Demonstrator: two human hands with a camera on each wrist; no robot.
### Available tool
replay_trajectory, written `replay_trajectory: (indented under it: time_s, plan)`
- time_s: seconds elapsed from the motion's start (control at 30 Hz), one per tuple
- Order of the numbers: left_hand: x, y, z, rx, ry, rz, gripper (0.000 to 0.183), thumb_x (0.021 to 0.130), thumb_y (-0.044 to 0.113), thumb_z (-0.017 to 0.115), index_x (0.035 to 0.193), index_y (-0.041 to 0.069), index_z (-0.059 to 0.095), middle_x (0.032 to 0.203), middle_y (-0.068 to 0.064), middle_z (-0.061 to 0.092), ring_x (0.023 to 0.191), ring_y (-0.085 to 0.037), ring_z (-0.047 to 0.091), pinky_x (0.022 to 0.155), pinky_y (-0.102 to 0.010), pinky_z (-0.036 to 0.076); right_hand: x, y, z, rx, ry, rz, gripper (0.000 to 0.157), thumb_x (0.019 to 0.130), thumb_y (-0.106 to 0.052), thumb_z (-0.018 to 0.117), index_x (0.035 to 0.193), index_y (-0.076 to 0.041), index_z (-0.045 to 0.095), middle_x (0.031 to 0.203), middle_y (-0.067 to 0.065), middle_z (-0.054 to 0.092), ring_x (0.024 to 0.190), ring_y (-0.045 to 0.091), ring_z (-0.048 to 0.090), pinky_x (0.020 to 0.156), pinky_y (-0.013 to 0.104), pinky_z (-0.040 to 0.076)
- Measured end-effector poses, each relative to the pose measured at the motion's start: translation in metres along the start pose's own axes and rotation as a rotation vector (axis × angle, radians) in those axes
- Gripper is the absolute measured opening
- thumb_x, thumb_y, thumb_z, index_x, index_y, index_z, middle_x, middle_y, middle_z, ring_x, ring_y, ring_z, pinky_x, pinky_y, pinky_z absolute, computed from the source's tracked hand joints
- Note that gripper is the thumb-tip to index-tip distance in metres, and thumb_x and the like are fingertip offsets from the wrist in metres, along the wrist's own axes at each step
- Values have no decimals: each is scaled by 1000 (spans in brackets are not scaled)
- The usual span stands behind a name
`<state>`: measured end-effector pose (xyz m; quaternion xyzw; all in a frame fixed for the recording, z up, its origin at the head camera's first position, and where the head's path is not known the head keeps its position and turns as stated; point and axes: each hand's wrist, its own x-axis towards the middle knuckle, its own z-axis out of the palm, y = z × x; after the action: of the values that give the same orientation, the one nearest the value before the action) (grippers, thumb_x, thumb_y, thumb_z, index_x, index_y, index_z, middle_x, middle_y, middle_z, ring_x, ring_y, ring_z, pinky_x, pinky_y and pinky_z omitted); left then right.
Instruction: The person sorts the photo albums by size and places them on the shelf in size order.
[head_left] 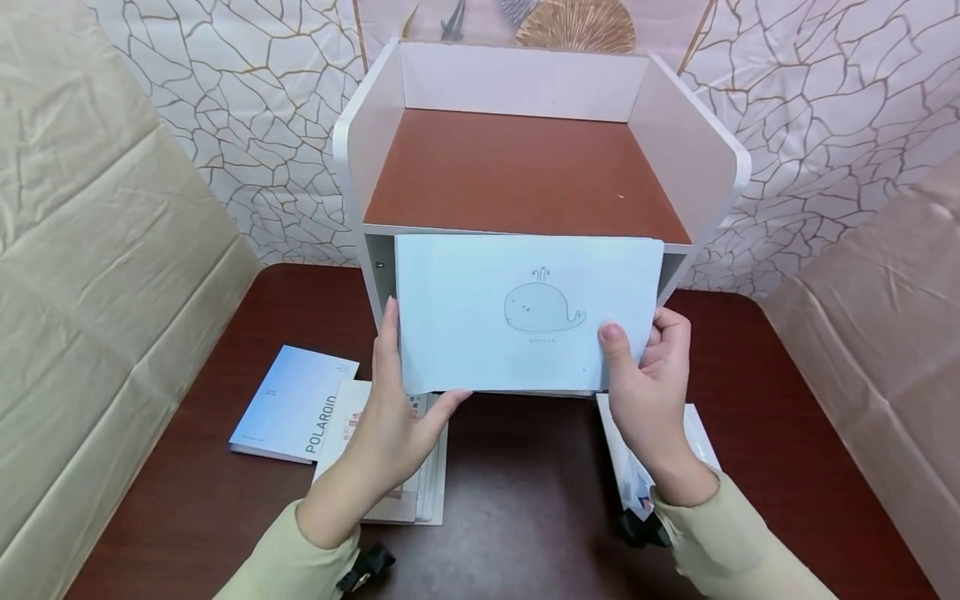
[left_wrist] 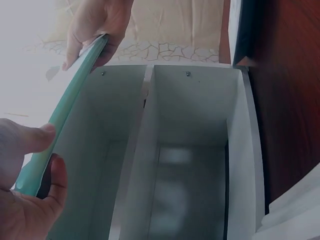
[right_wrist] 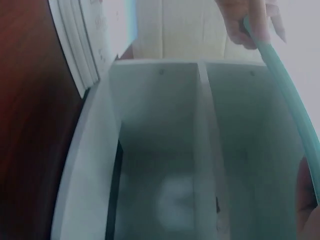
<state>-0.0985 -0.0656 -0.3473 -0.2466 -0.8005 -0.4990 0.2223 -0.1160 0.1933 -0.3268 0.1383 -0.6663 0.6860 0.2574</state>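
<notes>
"Where's the whale-drawing book [head_left: 465,317]?"

"Up in front of the white shelf unit [head_left: 540,175], hiding most of its lower opening in the head view."

"And the fingers?"

"The right hand [head_left: 656,383] pinches the book's right edge, thumb flat on the drawing side, fingers curled behind. The left hand [head_left: 397,425] grips the lower left corner, thumb along the bottom edge, fingers up the left side."

"Which step is this?"

"I'd judge the book is being steered at the opening; whether inward or outward, I can't tell. Either way, the next move seems to call for an even grip and a level turn."

"What's in the way?"

"The side panels [head_left: 693,150] flank it, and the divider [right_wrist: 210,125] splits the space behind into two compartments."

"Anything else around?"

"On the table [head_left: 517,500], a blue POLAROID book [head_left: 285,404] lies beside a pile of books [head_left: 431,483] under the left forearm. A white item [head_left: 701,425], partly covered by the right arm, could be a book or a box."
</notes>
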Motion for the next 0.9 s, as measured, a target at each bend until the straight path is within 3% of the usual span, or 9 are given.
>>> replay_trajectory:
  time_s: [0.13, 0.27, 0.37, 0.47, 0.6, 0.73, 0.9]
  plan:
    - [1, 1, 2, -7, 10, -19, 113, 81, 8, 79, 155, 12, -7, 161, -1, 0, 145, -22, 10, 114, -39, 19, 1, -3, -2, -67, -29, 9, 37, 95, -3, 58, 123, -3, 35, 115, 22, 56, 99, 26, 64, 77, 29, 56]
    - [3, 1, 2, 10, 23, -14, 112, 81, 6, 79, 155, 9, -5, 160, -3, 5, 143, -22, 17, 113, -39, 23, 2, -8, -7, -203, -113, 11, 42, 95, -4, 58, 129, -4, 33, 117, 17, 54, 102, 24, 63, 77, 27, 55]
    - [4, 1, 0, 22, 36, -9, 112, 79, 4, 79, 155, 7, -3, 157, -9, 14, 139, -23, 25, 110, -39, 29, 7, -14, -14, -301, -234, 39, 53, 93, -4, 63, 133, -5, 28, 121, 12, 54, 103, 21, 62, 76, 28, 56]
    - [6, 1, -2, 32, 43, -10, 112, 78, 2, 80, 155, 7, -2, 154, -12, 19, 136, -23, 29, 108, -38, 33, 12, -20, -23, -372, -382, 95, 71, 86, -4, 72, 136, -8, 21, 123, 9, 53, 97, 18, 64, 67, 30, 57]
    - [9, 2, -6, 34, 47, -1, 110, 78, 1, 80, 154, 4, 1, 155, -11, 18, 138, -23, 27, 108, -38, 32, 17, -27, -33, -360, -521, 177, 91, 78, -2, 80, 138, -14, 13, 125, 7, 51, 96, 20, 66, 65, 33, 57]
    - [15, 7, -8, -44, 72, 29, 106, 77, 0, 80, 154, 3, 7, 153, -12, 21, 134, -25, 33, 104, -35, 38, 19, -34, -36, -296, -530, 183, 100, 75, 6, 79, 143, -20, 10, 131, 8, 48, 107, 21, 63, 76, 31, 56]
    - [30, 15, -9, -224, 144, 84, 102, 73, -9, 78, 153, 3, 17, 150, -12, 20, 128, -25, 39, 98, -33, 44, 22, -42, -34, -204, -444, 84, 108, 74, 16, 74, 153, -21, 12, 137, 14, 44, 113, 23, 59, 76, 32, 55]
